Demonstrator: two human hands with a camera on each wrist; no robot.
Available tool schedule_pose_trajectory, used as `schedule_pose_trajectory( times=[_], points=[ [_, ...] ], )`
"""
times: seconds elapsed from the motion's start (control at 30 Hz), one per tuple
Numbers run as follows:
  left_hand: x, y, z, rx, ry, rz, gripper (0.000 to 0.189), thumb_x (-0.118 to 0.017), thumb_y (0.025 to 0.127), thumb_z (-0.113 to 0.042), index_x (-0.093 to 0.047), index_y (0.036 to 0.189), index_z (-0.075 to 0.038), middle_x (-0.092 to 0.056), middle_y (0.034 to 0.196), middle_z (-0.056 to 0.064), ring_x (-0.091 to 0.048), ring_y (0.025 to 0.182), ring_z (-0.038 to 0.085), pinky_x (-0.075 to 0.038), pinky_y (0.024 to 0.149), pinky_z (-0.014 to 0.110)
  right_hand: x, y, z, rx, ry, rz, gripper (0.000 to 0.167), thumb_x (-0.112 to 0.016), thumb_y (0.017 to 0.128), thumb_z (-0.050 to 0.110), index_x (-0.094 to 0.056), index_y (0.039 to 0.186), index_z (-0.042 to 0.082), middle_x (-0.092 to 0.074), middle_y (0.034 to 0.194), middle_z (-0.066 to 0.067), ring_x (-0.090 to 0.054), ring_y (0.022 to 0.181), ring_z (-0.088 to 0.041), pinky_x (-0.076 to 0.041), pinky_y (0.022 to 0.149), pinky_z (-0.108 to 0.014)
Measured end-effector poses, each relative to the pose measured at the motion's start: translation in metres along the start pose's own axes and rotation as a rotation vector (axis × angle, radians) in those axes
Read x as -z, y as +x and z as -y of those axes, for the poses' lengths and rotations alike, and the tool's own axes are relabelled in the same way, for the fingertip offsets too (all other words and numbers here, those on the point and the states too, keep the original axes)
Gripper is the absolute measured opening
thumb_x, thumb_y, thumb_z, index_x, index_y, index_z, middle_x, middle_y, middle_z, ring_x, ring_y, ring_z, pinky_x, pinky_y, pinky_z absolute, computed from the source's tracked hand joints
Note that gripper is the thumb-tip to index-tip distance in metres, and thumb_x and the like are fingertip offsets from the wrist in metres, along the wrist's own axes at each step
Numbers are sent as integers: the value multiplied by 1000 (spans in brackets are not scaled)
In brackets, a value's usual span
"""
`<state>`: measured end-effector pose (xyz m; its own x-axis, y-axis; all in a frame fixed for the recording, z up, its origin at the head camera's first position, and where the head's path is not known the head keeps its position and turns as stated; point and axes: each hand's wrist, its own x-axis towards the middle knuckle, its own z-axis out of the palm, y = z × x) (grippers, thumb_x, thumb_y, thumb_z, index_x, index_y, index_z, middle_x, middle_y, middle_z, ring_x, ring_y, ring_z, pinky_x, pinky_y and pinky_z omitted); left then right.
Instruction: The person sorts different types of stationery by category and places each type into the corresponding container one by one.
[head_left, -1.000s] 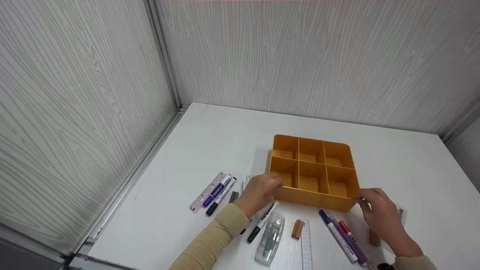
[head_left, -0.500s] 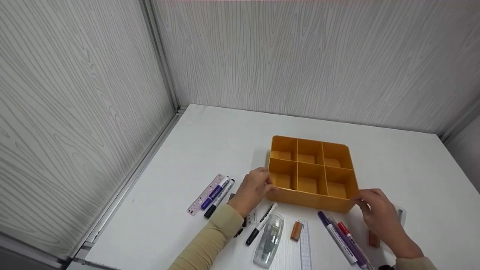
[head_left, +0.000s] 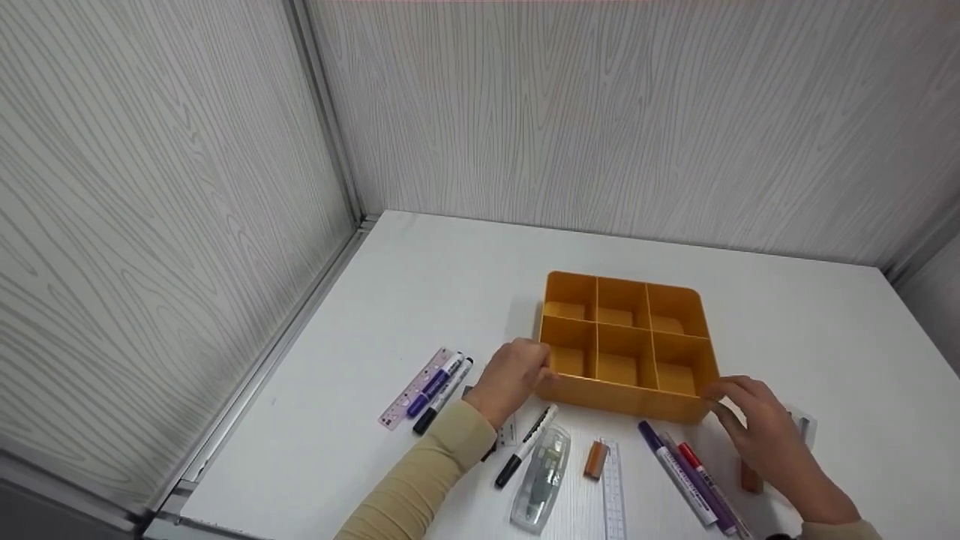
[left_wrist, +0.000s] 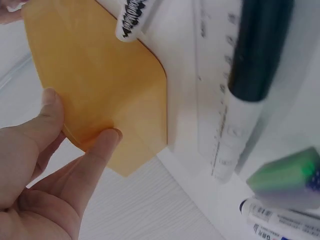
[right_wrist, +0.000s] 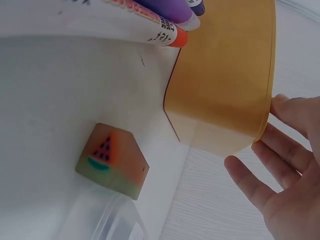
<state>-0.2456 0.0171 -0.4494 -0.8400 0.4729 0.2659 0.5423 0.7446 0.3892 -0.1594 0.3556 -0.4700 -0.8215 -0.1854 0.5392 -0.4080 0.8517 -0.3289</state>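
An orange box with several compartments (head_left: 630,396) sits on the table. At its near left corner my left hand (head_left: 514,379) pinches the wall, the thumb on the outside and other fingers at the rim, as the left wrist view shows. On the near right corner, fingertips of my right hand (head_left: 765,427) touch the rim. Its thumb (right_wrist: 245,180) stands apart from the outer wall. A black-capped white marker (head_left: 525,446) and a clear correction-tape case (head_left: 541,480) lie in front of the box.
A pink ruler (head_left: 414,388) and markers (head_left: 442,394) lie at left. In front are an orange eraser (head_left: 595,460), a clear ruler (head_left: 613,487) and more markers (head_left: 686,480). A watermelon-patterned block (right_wrist: 112,160) lies beside a clear plastic item (right_wrist: 105,220) near my right hand.
My left hand has slid from the front rim round to the box's near left corner. The right thumb has moved slightly away from the wall. The box has hardly moved.
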Motion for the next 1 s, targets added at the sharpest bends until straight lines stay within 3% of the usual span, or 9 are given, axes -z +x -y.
schedule_pose_trajectory(
  times=[0.23,0.33,0.4,0.47,0.57,0.63,0.73,0.9,1.0],
  points=[
    [-1,3,0,-11,47,18,22,-76,81,-29,-68,84,-9,-67,77,0,-54,66,8,-44,59,19,17,-5,-9,-163,9,9,30,-70,86,-6,-66,113,6,-61,115,-12,-58,101,-26,-29,82,7],
    [-1,3,-1,-4,37,23,22,-76,82,-29,-69,84,-9,-67,76,0,-53,65,7,-44,59,17,25,-7,-15,-267,-24,54,26,-66,91,-1,-65,115,7,-58,119,-18,-59,95,-31,-44,75,-5],
    [0,3,-1,-17,47,16,22,-76,81,-29,-69,83,-9,-68,75,0,-51,64,6,-43,57,17,28,-10,-20,-313,-55,67,24,-65,92,1,-64,116,4,-56,120,-23,-59,94,-36,-54,76,-25],
    [0,2,-1,-32,61,4,23,-76,81,-30,-68,82,-8,-67,74,0,-50,62,6,-41,56,17,30,-14,-25,-356,-81,72,23,-64,93,2,-63,116,0,-54,119,-28,-58,95,-41,-54,76,-48],
    [0,2,-1,-55,82,-14,24,-76,81,-31,-68,80,-8,-67,72,0,-48,60,5,-39,54,16,31,-21,-32,-415,-119,82,25,-64,93,5,-61,116,-4,-52,117,-34,-55,101,-49,-48,79,-62],
    [0,2,-1,-56,83,-14,24,-76,82,-31,-67,79,-9,-67,72,0,-47,60,5,-38,54,16,31,-25,-35,-463,-144,109,27,-64,93,7,-60,116,-6,-50,117,-37,-54,100,-51,-48,77,-62],
    [0,3,0,-56,82,-9,24,-75,82,-30,-67,80,-8,-67,73,0,-50,62,5,-39,54,17,31,-30,-40,-554,-181,187,35,-64,94,14,-57,119,-9,-46,119,-42,-52,102,-55,-51,75,-60],
    [-1,3,0,-51,91,-1,22,-75,82,-30,-67,81,-9,-68,75,0,-54,64,6,-40,56,17,27,-33,-46,-779,-220,420,64,-63,95,32,-39,134,-13,-33,128,-47,-40,115,-61,-50,84,-62],
    [-1,3,-1,-37,77,9,22,-75,82,-30,-67,81,-9,-67,74,-1,-50,62,5,-39,55,17,24,-36,-47,-826,-241,494,73,-64,95,35,-31,137,-14,-29,127,-47,-41,113,-59,-49,87,-63]
  ],
)
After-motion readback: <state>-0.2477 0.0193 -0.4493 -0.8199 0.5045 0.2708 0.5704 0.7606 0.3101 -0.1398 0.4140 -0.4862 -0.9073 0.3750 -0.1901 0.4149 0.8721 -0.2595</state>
